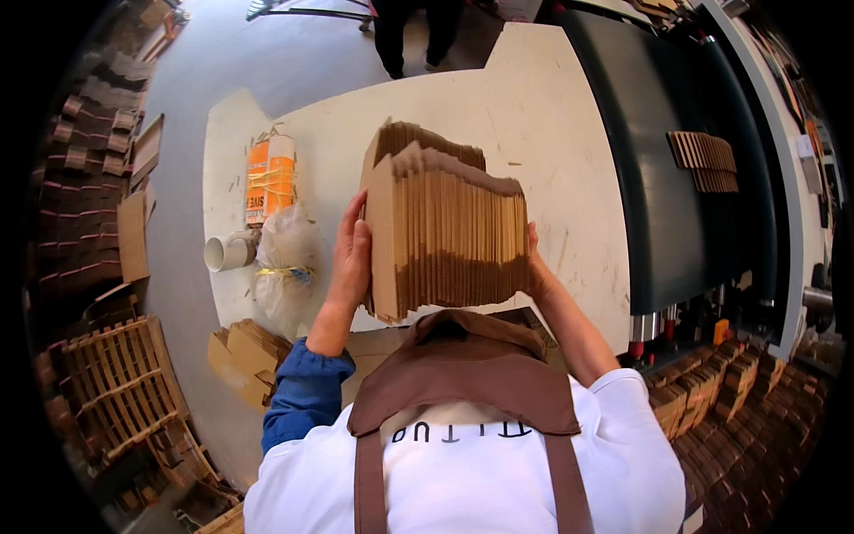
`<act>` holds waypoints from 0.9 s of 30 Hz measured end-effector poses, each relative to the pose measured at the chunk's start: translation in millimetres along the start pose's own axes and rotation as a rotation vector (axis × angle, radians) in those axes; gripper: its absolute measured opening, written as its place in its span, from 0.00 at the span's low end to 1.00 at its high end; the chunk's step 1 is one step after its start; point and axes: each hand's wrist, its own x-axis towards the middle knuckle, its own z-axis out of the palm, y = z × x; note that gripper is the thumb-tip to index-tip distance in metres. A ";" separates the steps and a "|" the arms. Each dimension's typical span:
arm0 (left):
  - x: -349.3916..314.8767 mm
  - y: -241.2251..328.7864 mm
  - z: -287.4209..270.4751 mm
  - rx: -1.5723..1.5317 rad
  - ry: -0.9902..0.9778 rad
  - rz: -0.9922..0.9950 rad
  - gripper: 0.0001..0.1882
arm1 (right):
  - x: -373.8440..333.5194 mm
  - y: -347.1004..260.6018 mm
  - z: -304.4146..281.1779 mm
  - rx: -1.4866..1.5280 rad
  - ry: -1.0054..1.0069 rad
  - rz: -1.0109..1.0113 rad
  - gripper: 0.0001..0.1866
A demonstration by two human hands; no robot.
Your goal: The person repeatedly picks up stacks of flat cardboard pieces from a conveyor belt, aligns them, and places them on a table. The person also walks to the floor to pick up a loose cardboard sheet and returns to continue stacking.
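Note:
A thick stack of flat brown cardboard pieces (pixel 454 240) stands on edge over the white table, close to my chest. My left hand (pixel 353 254) presses flat against its left end, fingers pointing up along the outer piece. At the opposite end my right hand (pixel 539 267) grips the stack, most of its fingers hidden behind the cardboard. Between them the two hands squeeze the pieces together. Just behind stands a second row of similar cardboard (pixel 436 140), partly covered by the front stack. Whether the front stack's lower edge touches the table cannot be seen.
On the white table (pixel 569 178) at left lie an orange-and-white package (pixel 269 178), a white mug (pixel 227 253) and a tied plastic bag (pixel 286 258). A dark conveyor belt (pixel 654 169) at right carries fanned cardboard pieces (pixel 704 162). A wooden pallet (pixel 120 378) is lower left. Another person's legs (pixel 414 36) show beyond.

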 end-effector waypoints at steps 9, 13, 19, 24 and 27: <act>6.4 18.7 131.8 0.834 0.035 0.095 0.24 | -1.4 25.9 -111.4 -0.041 0.139 -0.004 0.42; -3.6 33.5 177.6 0.920 0.071 0.075 0.25 | -23.7 -38.9 -126.5 -1.139 0.376 0.124 0.34; -8.0 37.9 203.0 0.975 0.079 0.064 0.26 | -86.5 -118.8 -15.1 -0.716 0.244 -0.561 0.44; -13.4 42.8 195.2 0.951 0.012 0.086 0.27 | -83.7 -124.6 -6.8 -0.636 0.109 -0.499 0.46; -16.0 52.3 176.0 0.862 -0.124 0.052 0.27 | -84.1 -120.0 -6.0 -0.623 0.119 -0.530 0.45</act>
